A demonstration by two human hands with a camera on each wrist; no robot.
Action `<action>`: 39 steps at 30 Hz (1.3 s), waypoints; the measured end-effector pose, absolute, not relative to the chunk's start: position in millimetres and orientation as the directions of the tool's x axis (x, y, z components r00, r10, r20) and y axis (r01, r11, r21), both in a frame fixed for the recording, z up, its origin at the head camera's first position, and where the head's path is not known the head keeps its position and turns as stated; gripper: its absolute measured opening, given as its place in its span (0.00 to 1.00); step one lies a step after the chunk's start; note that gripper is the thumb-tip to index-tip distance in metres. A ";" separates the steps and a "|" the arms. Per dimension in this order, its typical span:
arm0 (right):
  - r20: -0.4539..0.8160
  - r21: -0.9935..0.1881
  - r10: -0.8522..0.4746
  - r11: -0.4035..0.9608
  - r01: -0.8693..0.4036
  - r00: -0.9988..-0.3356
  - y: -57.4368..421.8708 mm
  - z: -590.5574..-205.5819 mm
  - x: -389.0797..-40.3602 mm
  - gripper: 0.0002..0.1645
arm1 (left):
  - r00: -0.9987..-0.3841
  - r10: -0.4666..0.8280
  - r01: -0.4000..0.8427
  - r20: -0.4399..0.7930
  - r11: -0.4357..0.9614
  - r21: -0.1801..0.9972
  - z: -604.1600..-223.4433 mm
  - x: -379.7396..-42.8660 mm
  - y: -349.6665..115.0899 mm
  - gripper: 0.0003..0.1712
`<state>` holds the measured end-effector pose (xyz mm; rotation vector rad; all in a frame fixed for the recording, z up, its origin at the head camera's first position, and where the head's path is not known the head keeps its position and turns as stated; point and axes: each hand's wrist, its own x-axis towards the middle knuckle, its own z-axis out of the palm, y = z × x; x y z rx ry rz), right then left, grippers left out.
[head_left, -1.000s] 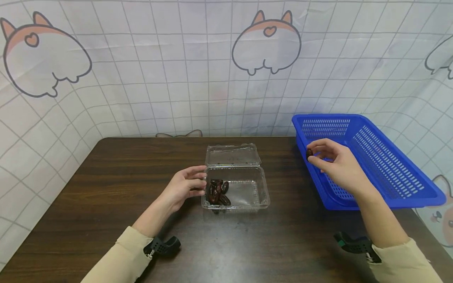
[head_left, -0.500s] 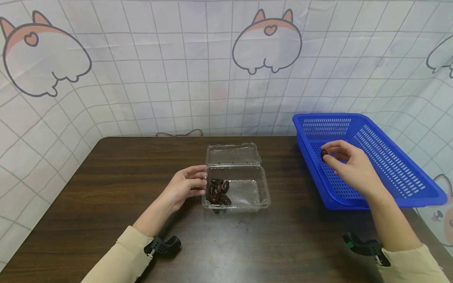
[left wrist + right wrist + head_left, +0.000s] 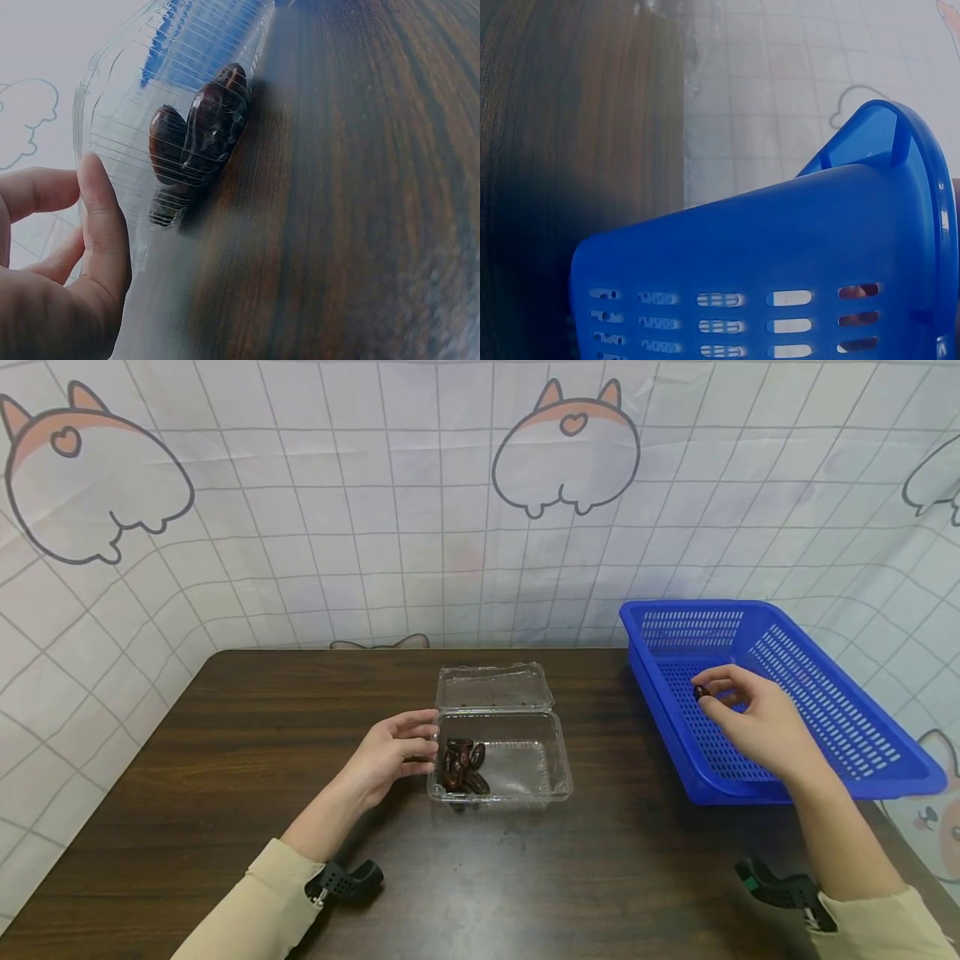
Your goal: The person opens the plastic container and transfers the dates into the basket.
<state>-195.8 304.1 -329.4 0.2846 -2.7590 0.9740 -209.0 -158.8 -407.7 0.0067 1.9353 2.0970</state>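
Observation:
In the head view my right hand (image 3: 757, 718) hangs inside the blue plastic basket (image 3: 667, 739), pinching a dark brown date (image 3: 701, 692) between thumb and fingertips above the basket floor. The right wrist view is filled mostly by the basket's slotted wall (image 3: 742, 240), which hides nearly all of that hand. My left hand (image 3: 386, 760) touches the left side of a clear plastic clamshell box (image 3: 525, 768), its fingers relaxed against the outer wall. Several dates (image 3: 462, 767) lie heaped in the box's left part; the left wrist view shows dates (image 3: 214, 124) through the clear wall.
The box's hinged lid (image 3: 493, 689) is folded back on the dark wooden table (image 3: 277, 735). A white gridded cloth (image 3: 360, 510) with cartoon prints hangs behind the table and at both sides. The basket stands at the table's right end.
My right hand has moved rightward with the date, from above the basket's left rim to inside the basket. The left hand and the box have stayed put.

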 end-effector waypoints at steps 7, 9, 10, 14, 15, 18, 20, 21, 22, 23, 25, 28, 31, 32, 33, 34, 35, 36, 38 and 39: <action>0.273 -0.591 -0.105 0.766 -0.252 -0.956 305.2 -329.2 -194.7 0.17 | -0.959 0.205 -0.211 -0.198 -0.046 0.976 -408.2 -208.9 -157.7 0.32; 0.283 -0.593 -0.106 0.762 -0.261 -0.953 304.3 -329.7 -195.0 0.17 | -0.959 0.204 -0.208 -0.195 -0.045 0.977 -408.7 -208.9 -157.5 0.32; 0.292 -0.593 -0.111 0.758 -0.271 -0.950 303.8 -329.7 -195.3 0.17 | -0.960 0.203 -0.207 -0.194 -0.046 0.977 -408.8 -209.0 -157.4 0.32; 0.316 -0.606 -0.103 0.743 -0.284 -0.943 300.8 -329.5 -196.3 0.17 | -0.960 0.200 -0.207 -0.194 -0.046 0.977 -408.5 -209.0 -156.9 0.31; 0.323 -0.610 -0.101 0.738 -0.288 -0.941 299.6 -329.2 -196.2 0.17 | -0.961 0.199 -0.207 -0.194 -0.046 0.977 -408.6 -209.0 -156.9 0.31; 0.341 -0.625 -0.101 0.718 -0.306 -0.935 294.8 -327.9 -196.0 0.17 | -0.960 0.200 -0.208 -0.196 -0.045 0.977 -408.5 -208.9 -156.7 0.31; 0.355 -0.636 -0.106 0.701 -0.323 -0.929 290.2 -326.8 -196.0 0.17 | -0.960 0.201 -0.209 -0.196 -0.044 0.977 -408.5 -209.0 -156.6 0.32; 0.364 -0.642 -0.112 0.689 -0.336 -0.925 287.6 -326.3 -196.3 0.17 | -0.960 0.201 -0.209 -0.196 -0.044 0.977 -408.4 -208.9 -156.8 0.32; 0.370 -0.647 -0.117 0.679 -0.346 -0.922 284.8 -325.8 -196.9 0.16 | -0.960 0.202 -0.208 -0.195 -0.044 0.977 -408.2 -208.9 -156.8 0.32; 0.375 -0.654 -0.125 0.667 -0.358 -0.919 282.0 -325.3 -197.6 0.16 | -0.960 0.202 -0.208 -0.195 -0.043 0.977 -408.0 -208.9 -156.9 0.32; 0.386 -0.663 -0.143 0.644 -0.381 -0.911 275.3 -324.0 -198.9 0.15 | -0.959 0.203 -0.209 -0.196 -0.043 0.977 -408.0 -209.2 -157.1 0.32; 0.390 -0.672 -0.179 0.616 -0.412 -0.903 265.2 -322.3 -200.0 0.15 | -0.959 0.200 -0.213 -0.199 -0.048 0.976 -407.6 -209.5 -156.9 0.32; 0.382 -0.673 -0.220 0.599 -0.433 -0.898 254.9 -320.6 -200.1 0.14 | -0.959 0.200 -0.216 -0.201 -0.056 0.975 -406.9 -209.4 -156.6 0.32; 0.376 -0.671 -0.232 0.599 -0.437 -0.897 251.6 -320.2 -200.0 0.14 | -0.959 0.199 -0.217 -0.202 -0.059 0.974 -406.6 -209.4 -156.3 0.32; 0.370 -0.671 -0.244 0.597 -0.440 -0.896 248.6 -319.9 -200.0 0.14 | -0.959 0.199 -0.218 -0.202 -0.061 0.974 -406.4 -209.4 -156.2 0.32; 0.362 -0.671 -0.256 0.596 -0.442 -0.896 245.5 -319.4 -200.0 0.13 | -0.959 0.199 -0.218 -0.202 -0.063 0.974 -406.3 -209.4 -156.1 0.32; 0.355 -0.671 -0.268 0.594 -0.444 -0.896 242.7 -319.4 -200.1 0.13 | -0.959 0.199 -0.217 -0.201 -0.063 0.974 -406.3 -209.4 -156.0 0.32; 0.349 -0.672 -0.278 0.592 -0.446 -0.895 239.8 -319.5 -200.4 0.13 | -0.959 0.198 -0.217 -0.201 -0.063 0.974 -406.3 -209.5 -156.0 0.32; 0.338 -0.670 -0.300 0.589 -0.452 -0.892 234.0 -320.2 -200.6 0.12 | -0.959 0.198 -0.217 -0.201 -0.063 0.974 -406.4 -209.5 -155.8 0.32; 0.334 -0.669 -0.312 0.586 -0.457 -0.889 231.1 -320.8 -200.8 0.12 | -0.959 0.200 -0.215 -0.199 -0.061 0.975 -406.4 -209.5 -156.1 0.32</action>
